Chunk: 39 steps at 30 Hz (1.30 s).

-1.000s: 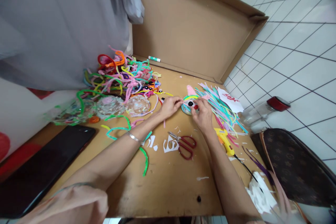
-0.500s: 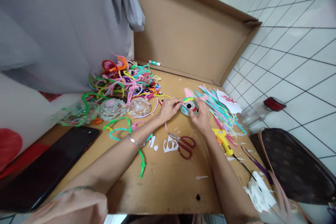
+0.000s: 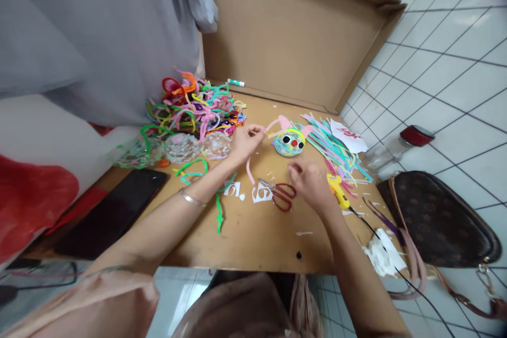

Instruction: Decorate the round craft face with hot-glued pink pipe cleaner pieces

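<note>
The flat brown cardboard work board carried everything, so take the round blue craft face with googly eyes and a red nose as the landmark. It lay flat near the board's far middle, untouched by either hand.

Beyond it to the left sat the tangled heap of multicoloured pipe cleaners; just to its right, the fan of pastel paper strips.

The left hand was left of the face, fingers pinched shut on a thin pink pipe cleaner. That cleaner's long axis arced from the pinch toward the face's top edge, its other end hanging down toward the near edge.

The right hand hovered on the near side of the face, fingers loosely curled; whether it held anything could not be told. It was close above the red-handled scissors, with the yellow glue gun just to its right.

The left hand looked slightly the nearer to the face.
</note>
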Each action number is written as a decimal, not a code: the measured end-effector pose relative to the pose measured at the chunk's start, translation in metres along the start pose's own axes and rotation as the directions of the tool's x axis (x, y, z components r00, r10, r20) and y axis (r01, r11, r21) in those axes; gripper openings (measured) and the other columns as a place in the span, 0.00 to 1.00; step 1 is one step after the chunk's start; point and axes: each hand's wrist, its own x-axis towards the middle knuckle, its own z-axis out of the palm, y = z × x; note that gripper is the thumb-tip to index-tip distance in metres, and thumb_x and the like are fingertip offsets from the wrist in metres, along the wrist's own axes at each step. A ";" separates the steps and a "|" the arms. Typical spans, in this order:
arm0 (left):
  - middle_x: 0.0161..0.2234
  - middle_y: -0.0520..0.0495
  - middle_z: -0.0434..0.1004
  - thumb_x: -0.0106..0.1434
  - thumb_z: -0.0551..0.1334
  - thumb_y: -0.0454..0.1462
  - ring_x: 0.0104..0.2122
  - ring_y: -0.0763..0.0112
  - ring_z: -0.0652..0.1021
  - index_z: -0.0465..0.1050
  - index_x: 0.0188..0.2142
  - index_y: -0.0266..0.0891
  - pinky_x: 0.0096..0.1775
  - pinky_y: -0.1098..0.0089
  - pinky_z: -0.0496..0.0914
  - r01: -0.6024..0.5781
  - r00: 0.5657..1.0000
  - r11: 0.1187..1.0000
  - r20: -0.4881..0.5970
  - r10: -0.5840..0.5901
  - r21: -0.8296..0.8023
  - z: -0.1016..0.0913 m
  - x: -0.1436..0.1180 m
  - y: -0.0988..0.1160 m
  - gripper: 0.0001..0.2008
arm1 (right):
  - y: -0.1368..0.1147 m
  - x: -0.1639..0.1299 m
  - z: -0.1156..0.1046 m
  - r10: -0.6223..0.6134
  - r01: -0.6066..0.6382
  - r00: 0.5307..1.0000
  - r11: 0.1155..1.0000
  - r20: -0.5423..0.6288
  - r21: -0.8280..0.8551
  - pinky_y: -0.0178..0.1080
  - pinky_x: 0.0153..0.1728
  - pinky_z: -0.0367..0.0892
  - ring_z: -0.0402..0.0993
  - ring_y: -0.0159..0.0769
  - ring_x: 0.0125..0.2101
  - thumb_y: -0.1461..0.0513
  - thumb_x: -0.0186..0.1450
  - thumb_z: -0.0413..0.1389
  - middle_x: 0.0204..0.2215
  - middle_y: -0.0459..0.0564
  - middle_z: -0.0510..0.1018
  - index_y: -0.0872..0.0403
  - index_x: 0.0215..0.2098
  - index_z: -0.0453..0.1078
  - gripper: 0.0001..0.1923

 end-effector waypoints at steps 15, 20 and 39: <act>0.20 0.56 0.68 0.50 0.62 0.43 0.18 0.80 0.67 0.70 0.27 0.37 0.23 0.76 0.60 0.244 0.963 0.939 -0.054 -0.264 -0.240 -0.042 -0.059 -0.008 0.10 | -0.011 -0.026 0.026 0.146 -0.146 0.989 0.989 0.019 0.007 0.40 0.34 0.66 0.75 0.42 0.34 0.62 0.60 0.56 0.37 0.57 0.79 0.55 0.46 0.74 0.16; 0.19 0.56 0.68 0.51 0.64 0.45 0.18 0.80 0.66 0.71 0.28 0.36 0.22 0.76 0.60 0.253 0.962 0.924 -0.026 -0.272 -0.286 -0.044 -0.055 -0.015 0.13 | -0.020 -0.002 0.018 0.178 -0.276 0.961 0.637 0.211 0.720 0.34 0.25 0.65 0.69 0.31 0.24 0.55 0.52 0.63 0.28 0.47 0.76 0.54 0.49 0.74 0.26; 0.19 0.57 0.65 0.53 0.64 0.44 0.19 0.80 0.62 0.73 0.28 0.36 0.24 0.75 0.58 0.253 0.964 0.941 -0.024 -0.265 -0.225 -0.052 -0.056 -0.014 0.12 | -0.022 -0.001 0.037 0.167 -0.330 0.943 0.589 0.289 0.737 0.34 0.28 0.67 0.68 0.32 0.27 0.49 0.53 0.64 0.28 0.46 0.73 0.52 0.41 0.70 0.22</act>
